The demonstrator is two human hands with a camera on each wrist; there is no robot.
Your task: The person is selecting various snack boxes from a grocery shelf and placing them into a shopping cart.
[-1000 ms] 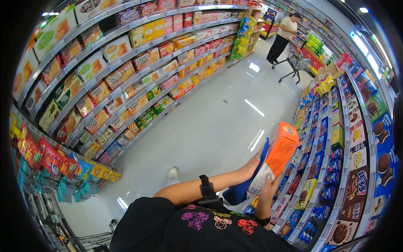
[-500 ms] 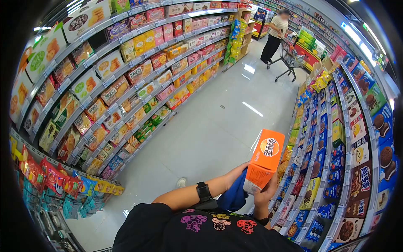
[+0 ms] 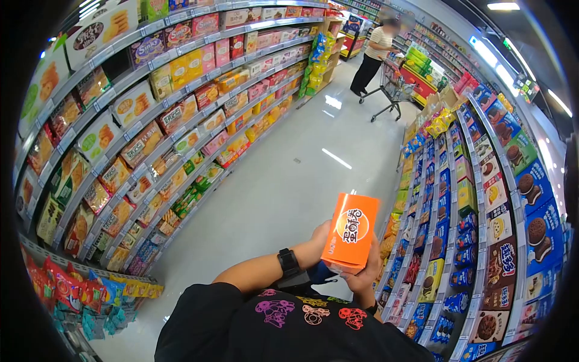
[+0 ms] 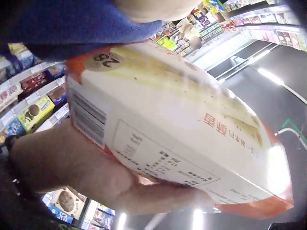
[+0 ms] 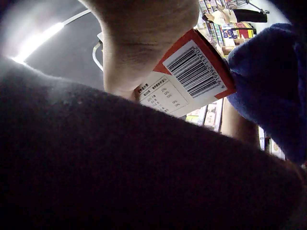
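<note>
An orange snack box stands upright in front of my chest, its printed face turned up to the head camera. My right hand grips it from below, fingers curled round the bottom end. Against the box's left edge lies my left hand, a black strap on its wrist and its fingers hidden behind the carton. The left wrist view fills with the box's white label side, the right hand cupped under it. A barcode panel shows in the right wrist view. A blue cloth item hangs by the left hand.
I stand in a supermarket aisle with a pale glossy floor. Biscuit shelves line the left, cookie shelves the right, close to my right elbow. Snack bags hang at lower left. Far down the aisle a shopper stands at a cart.
The box was raised and tilted away to the right; it has been turned face-up and drawn in towards my chest, both hands staying on it.
</note>
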